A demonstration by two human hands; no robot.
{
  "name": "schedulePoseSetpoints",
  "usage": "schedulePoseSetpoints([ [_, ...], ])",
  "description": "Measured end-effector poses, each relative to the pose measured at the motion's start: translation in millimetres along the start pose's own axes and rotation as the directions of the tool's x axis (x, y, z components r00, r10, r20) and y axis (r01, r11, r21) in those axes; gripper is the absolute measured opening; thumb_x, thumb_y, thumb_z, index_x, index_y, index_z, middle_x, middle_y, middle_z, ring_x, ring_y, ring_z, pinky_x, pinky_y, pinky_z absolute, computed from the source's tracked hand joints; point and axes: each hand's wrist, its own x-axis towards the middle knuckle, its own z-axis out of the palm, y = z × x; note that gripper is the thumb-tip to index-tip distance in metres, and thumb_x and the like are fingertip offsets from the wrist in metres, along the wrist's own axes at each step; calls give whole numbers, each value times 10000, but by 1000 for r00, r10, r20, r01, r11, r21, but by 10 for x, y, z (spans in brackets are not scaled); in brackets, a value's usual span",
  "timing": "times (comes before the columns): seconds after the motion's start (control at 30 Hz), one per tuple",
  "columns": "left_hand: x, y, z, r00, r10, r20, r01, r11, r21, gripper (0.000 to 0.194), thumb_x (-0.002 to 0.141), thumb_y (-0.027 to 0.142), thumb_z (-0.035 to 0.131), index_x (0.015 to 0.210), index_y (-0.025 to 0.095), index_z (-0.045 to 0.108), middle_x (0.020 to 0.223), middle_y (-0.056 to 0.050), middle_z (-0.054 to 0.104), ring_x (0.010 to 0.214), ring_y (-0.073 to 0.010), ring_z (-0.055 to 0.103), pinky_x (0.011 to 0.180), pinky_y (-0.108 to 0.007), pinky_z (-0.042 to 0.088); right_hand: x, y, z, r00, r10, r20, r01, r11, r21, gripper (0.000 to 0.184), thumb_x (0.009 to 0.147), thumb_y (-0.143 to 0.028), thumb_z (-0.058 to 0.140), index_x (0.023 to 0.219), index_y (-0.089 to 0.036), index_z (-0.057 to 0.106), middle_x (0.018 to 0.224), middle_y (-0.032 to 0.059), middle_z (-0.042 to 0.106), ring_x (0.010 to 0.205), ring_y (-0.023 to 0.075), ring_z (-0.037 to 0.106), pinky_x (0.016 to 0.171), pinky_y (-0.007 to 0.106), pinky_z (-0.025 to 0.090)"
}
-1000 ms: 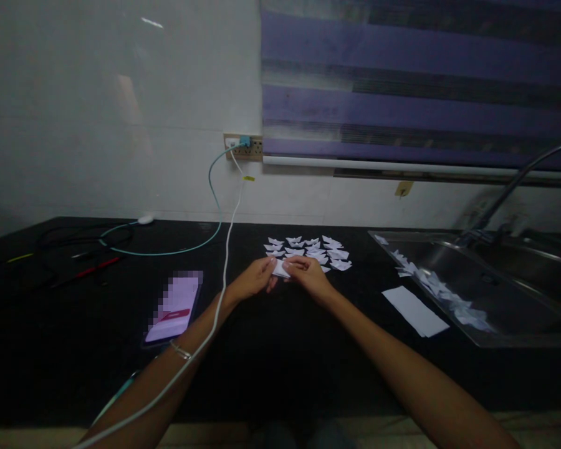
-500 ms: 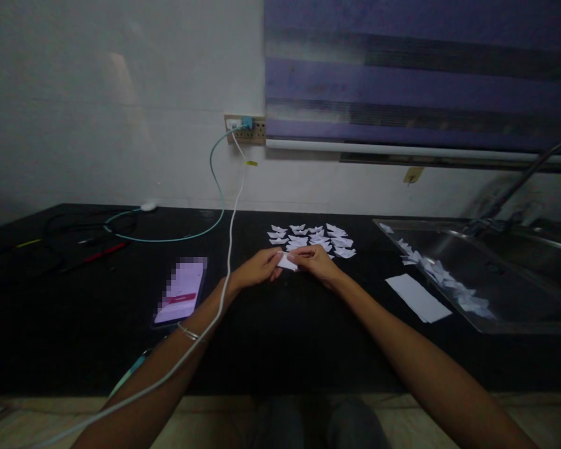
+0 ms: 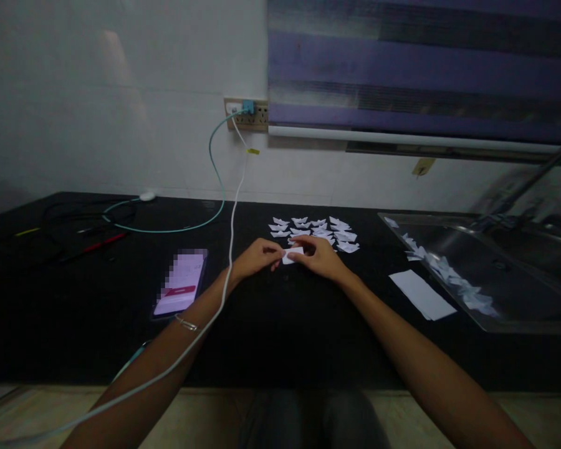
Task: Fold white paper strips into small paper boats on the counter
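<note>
A small piece of folded white paper [image 3: 292, 255] is held between my two hands, above the black countertop [image 3: 280, 337]. My left hand [image 3: 258, 257] pinches its left edge. On the other side, the thumb and fingers of my right hand [image 3: 321, 254] grip its right part. Just beyond my hands, several folded paper boats [image 3: 346, 236] stand in rows, and my right hand hides some of them. A stack of white paper sheets [image 3: 421, 294] lies to the right of my right forearm.
A phone [image 3: 180, 284] lies beside my left forearm. The white cable [image 3: 232, 227] crosses over that arm from the wall socket [image 3: 257, 116]. More folded paper pieces [image 3: 449, 274] line the edge of the sink [image 3: 533, 284] at right. Dark cords [image 3: 58, 218] lie at far left.
The fingers of my right hand have spread and shifted on the folded paper, which now lies flatter and more level. My left hand keeps its pinch. The whole view has shifted slightly.
</note>
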Motion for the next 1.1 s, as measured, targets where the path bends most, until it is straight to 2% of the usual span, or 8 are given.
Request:
schedulePoseSetpoints([
  [0.07,11,-9,1,999,-9,-44,10,1000,22,421,861,463,589,604,132,629,552,-2,583,521,-104,521,551,-215,398,-21,-45,21,993,-110,-40,105,987,-119,604,715,-439,790,1260,-240,623,1203,103,668,1039,258,622,889,422,486],
  [0.13,26,-29,1,998,-17,-65,19,999,29,422,860,465,588,610,131,650,552,-9,597,528,-108,524,542,-213,385,-33,-67,29,982,-191,-13,185,963,-195,608,734,-440,783,1284,-259,596,1280,104,628,1163,275,572,986,462,439],
  [0.23,47,-51,7,997,-27,-73,28,1000,3,394,853,449,596,635,129,669,563,-12,614,529,-102,522,536,-208,370,-36,-76,22,973,-231,23,230,943,-240,454,818,-403,714,1237,-253,622,1234,102,649,1158,269,580,1010,468,428],
  [0.33,60,-47,15,994,-75,-82,70,995,-64,346,835,422,600,674,124,671,559,-9,608,480,-85,477,486,-199,328,-44,-102,17,967,-246,62,254,936,-245,375,861,-350,662,1219,-243,629,1197,100,662,1113,265,598,984,460,445],
  [0.43,64,-39,18,987,-136,-82,124,983,-137,307,807,402,616,714,115,672,563,-12,618,429,-67,421,438,-192,272,-60,-146,18,953,-276,122,299,917,-264,380,888,-339,619,1250,-227,605,1208,107,653,1112,267,593,973,459,449],
  [0.63,61,1,20,985,-146,-90,129,978,-165,319,770,412,664,729,98,698,548,-22,629,405,-52,397,413,-185,261,-44,-144,-25,916,-352,194,391,893,-225,432,858,-366,673,1267,-262,585,1304,92,597,1237,271,510,1057,475,391],
  [0.8,46,53,33,987,-130,-98,115,983,-141,303,798,382,664,712,99,730,511,-24,609,412,-61,428,431,-199,304,-30,-147,-42,921,-349,175,379,907,-184,354,870,-341,652,1213,-262,619,1233,86,628,1195,269,532,1036,475,407],
  [1.1,58,-15,46,982,-86,-170,71,993,-93,278,809,364,657,773,109,764,525,-15,616,428,-63,448,432,-186,327,-44,-179,-12,961,-265,75,273,953,-133,358,856,-346,659,1207,-283,626,1217,57,647,1143,254,572,1022,465,414],
])
